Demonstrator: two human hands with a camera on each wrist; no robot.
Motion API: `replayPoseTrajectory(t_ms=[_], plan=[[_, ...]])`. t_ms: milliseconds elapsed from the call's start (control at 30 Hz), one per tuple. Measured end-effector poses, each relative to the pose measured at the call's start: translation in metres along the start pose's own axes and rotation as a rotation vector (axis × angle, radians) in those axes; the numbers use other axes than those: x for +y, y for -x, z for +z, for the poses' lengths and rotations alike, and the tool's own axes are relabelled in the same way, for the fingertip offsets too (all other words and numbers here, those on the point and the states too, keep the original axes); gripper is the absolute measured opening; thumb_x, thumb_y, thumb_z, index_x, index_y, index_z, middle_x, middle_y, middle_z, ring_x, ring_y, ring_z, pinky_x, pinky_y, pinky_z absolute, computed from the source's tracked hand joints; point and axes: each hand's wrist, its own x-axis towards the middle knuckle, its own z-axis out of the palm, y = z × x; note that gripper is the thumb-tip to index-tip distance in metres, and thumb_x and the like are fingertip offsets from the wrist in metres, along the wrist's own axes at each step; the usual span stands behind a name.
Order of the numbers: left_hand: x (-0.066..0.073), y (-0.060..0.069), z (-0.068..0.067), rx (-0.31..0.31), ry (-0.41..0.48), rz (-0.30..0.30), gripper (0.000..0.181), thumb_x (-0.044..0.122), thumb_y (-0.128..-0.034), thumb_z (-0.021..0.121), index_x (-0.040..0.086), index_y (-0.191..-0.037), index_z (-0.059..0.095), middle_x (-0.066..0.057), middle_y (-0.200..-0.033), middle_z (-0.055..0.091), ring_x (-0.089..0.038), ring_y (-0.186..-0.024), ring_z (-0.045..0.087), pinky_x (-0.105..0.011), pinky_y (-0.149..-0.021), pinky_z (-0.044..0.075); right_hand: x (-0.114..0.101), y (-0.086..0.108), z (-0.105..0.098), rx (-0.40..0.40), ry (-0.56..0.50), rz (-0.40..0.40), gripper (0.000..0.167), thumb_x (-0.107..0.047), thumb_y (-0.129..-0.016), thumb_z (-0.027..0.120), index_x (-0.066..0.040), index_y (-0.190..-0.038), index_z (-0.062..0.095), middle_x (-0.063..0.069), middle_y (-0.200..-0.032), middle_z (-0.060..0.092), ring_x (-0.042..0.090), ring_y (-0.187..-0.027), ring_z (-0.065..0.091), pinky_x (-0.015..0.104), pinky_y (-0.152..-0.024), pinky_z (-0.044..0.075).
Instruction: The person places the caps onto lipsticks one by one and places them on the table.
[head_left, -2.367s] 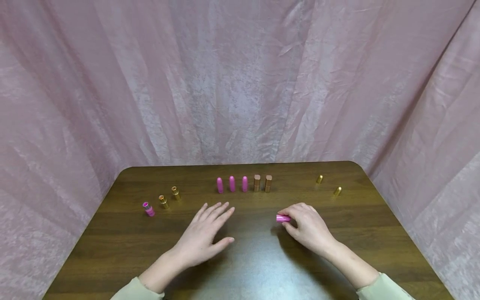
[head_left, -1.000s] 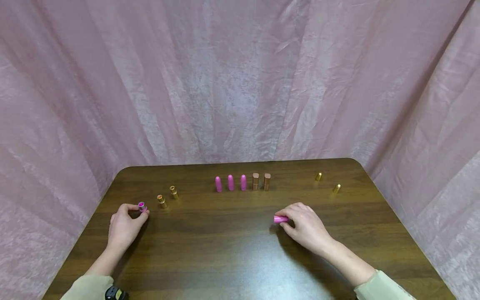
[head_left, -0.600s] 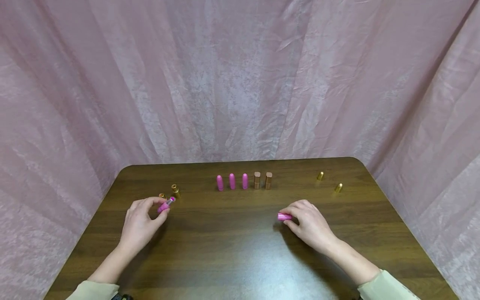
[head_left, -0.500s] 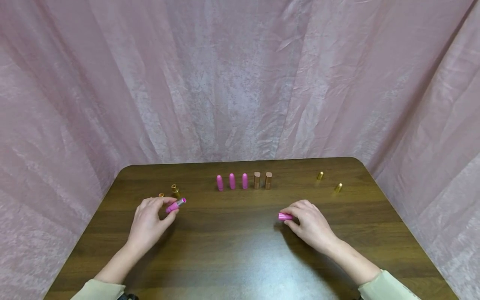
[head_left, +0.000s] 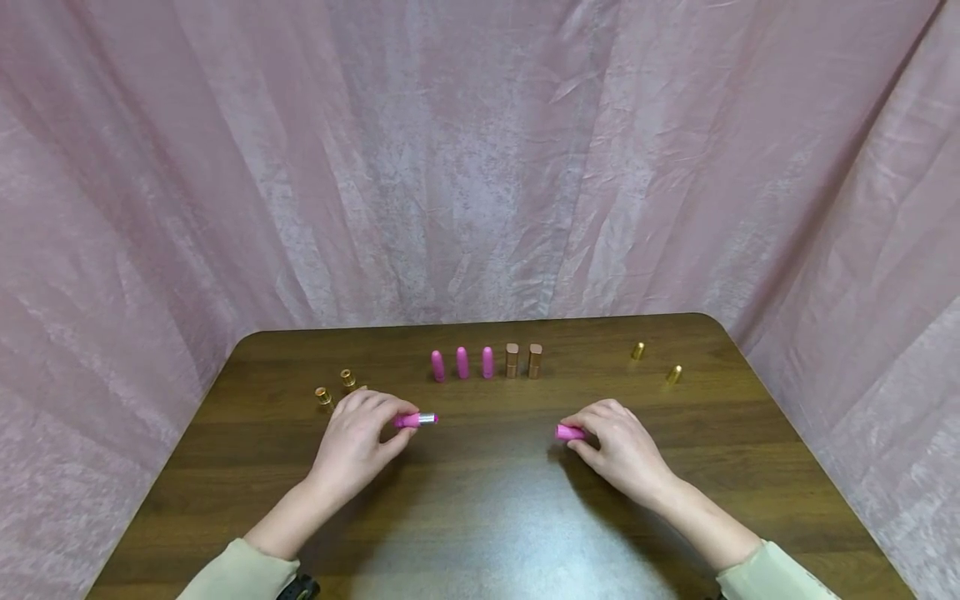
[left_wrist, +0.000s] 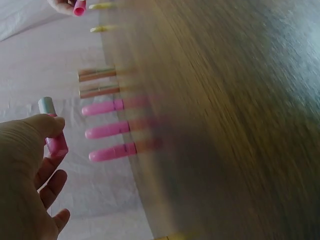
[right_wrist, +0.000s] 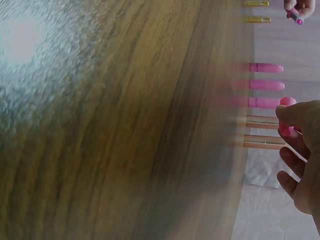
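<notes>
Your left grip (head_left: 363, 437) pinches a pink tube (head_left: 407, 422), your right grip (head_left: 618, 450), opposite, a pink cap (head_left: 568, 432); likely light, stiff, slick: hold mid-barrel

Pink-and-silver tube (head_left: 417, 419), pink cap (head_left: 569, 432), copper tubes (head_left: 512, 361), gold caps (head_left: 674, 374), brown wood-grained table (head_left: 480, 500), mottled pink curtain (head_left: 480, 167)

Five tubes (head_left: 487, 362) in a row on the bench (head_left: 480, 525), curtain (head_left: 480, 167) behind

Two bases (head_left: 323, 397) left, two caps (head_left: 674, 374) right; before the row, one base (head_left: 417, 420) in the left grip (head_left: 356, 437), one cap (head_left: 569, 432) in the right grip (head_left: 618, 450).
</notes>
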Motion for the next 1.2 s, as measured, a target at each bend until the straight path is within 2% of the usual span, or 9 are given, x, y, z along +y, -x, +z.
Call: replayPoseTrajectory(t_ms=[133,267,400,633,900,1200], plan=[[0.008,-0.005,0.005,-0.017,0.008,0.008,0.028,0.024,-0.0797,0.090,0.021,-0.104,0.076,0.011,-0.099,0.073,-0.021,-0.103,0.063,-0.051,-0.110,0.037,-0.001,0.000,0.001,0.002,-0.006,-0.004,0.031,-0.011,-0.076,0.091,-0.018,-0.104,0.078,-0.009,-0.099,0.071,0.018,-0.103,0.062,0.042,-0.093,0.049],[0.017,-0.011,0.011,-0.032,0.032,0.018,0.026,0.024,-0.0803,0.090,0.021,-0.102,0.075,0.013,-0.095,0.072,-0.017,-0.101,0.063,-0.049,-0.113,0.035,-0.004,-0.003,0.003,0.009,-0.031,-0.011,0.033,-0.010,-0.075,0.091,-0.015,-0.105,0.078,-0.008,-0.099,0.072,0.017,-0.103,0.061,0.040,-0.092,0.050],[0.028,-0.018,0.020,-0.044,0.038,0.056,0.022,0.025,-0.0807,0.089,0.023,-0.096,0.074,0.015,-0.092,0.070,-0.015,-0.099,0.063,-0.049,-0.112,0.036,-0.008,-0.007,0.006,0.014,-0.049,-0.022,0.031,-0.010,-0.076,0.091,-0.015,-0.103,0.077,-0.009,-0.098,0.073,0.015,-0.102,0.061,0.038,-0.092,0.050],[0.045,-0.027,0.034,-0.070,0.037,0.121,0.023,0.026,-0.0809,0.089,0.023,-0.098,0.074,0.013,-0.095,0.070,-0.015,-0.100,0.062,-0.048,-0.111,0.038,-0.018,-0.016,0.009,0.023,-0.061,-0.071,0.029,-0.009,-0.076,0.091,-0.018,-0.100,0.077,-0.009,-0.096,0.072,0.016,-0.101,0.061,0.037,-0.093,0.049],[0.055,-0.030,0.045,-0.098,0.036,0.132,0.022,0.026,-0.0824,0.087,0.023,-0.100,0.074,0.012,-0.097,0.069,-0.015,-0.101,0.061,-0.045,-0.111,0.038,-0.026,-0.021,0.010,0.003,-0.063,-0.066,0.027,-0.011,-0.077,0.090,-0.019,-0.100,0.077,-0.010,-0.099,0.072,0.015,-0.103,0.061,0.037,-0.094,0.049],[0.061,-0.032,0.050,-0.123,0.045,0.110,0.021,0.027,-0.0836,0.086,0.023,-0.100,0.074,0.012,-0.097,0.069,-0.015,-0.101,0.061,-0.043,-0.109,0.039,-0.033,-0.028,0.011,0.016,-0.068,-0.117,0.030,-0.011,-0.076,0.090,-0.017,-0.103,0.078,-0.008,-0.099,0.071,0.015,-0.101,0.060,0.038,-0.090,0.050]])
